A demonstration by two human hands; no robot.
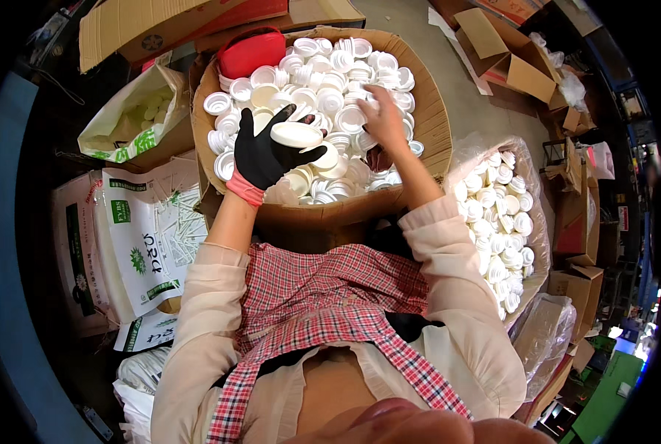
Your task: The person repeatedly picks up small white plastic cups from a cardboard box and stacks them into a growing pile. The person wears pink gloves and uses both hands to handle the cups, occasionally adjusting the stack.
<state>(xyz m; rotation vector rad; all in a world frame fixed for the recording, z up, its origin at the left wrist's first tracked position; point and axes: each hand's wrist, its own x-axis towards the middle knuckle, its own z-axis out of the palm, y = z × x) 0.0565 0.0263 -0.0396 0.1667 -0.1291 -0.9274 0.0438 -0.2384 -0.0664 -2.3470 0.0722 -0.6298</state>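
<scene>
My left hand (pixel 260 152) wears a black glove with a pink cuff. Between its thumb and fingers it holds a white round plastic lid (pixel 296 134), tilted so that it looks oval. Below and around it, a large cardboard box (pixel 330 214) is heaped with white threaded plastic caps (pixel 330 101). Over the right part of the heap is my bare right hand (pixel 383 118), slightly blurred. Its fingers are bent and apart, close above the caps, and I see nothing held in them. Some caps under both hands are hidden.
A red pouch (pixel 253 53) lies on the box's far left corner. To the right, a plastic-lined box (pixel 541 222) holds more white caps. At left are an open white bag (pixel 93 140) with pale discs and a printed sack (pixel 134 244) with thin white sticks. Open cartons (pixel 508 55) stand far right.
</scene>
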